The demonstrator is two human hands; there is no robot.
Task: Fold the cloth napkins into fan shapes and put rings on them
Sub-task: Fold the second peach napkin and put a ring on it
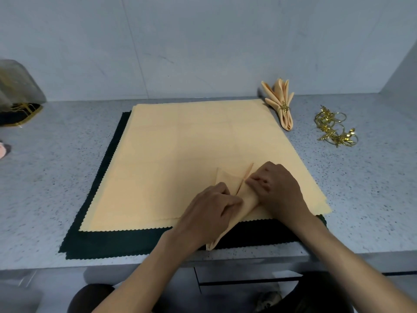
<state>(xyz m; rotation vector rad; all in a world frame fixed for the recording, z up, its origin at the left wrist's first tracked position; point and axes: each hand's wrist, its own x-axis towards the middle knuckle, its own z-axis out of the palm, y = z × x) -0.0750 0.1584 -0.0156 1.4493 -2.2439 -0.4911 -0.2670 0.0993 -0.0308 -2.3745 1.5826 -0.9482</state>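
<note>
A peach napkin folded into a narrow pleated strip lies diagonally on top of a stack of flat peach napkins. My left hand grips its lower half, fingers curled over the pleats. My right hand pinches the upper pleats, which splay out at the far end. A finished fan napkin with a gold ring round it lies at the far right corner of the stack. Several loose gold rings sit on the counter further right.
Dark green napkins lie under the peach stack, reaching the counter's front edge. At the far left stand a grey pouch on a dark gold-trimmed tray and a small pink object. The wall runs close behind.
</note>
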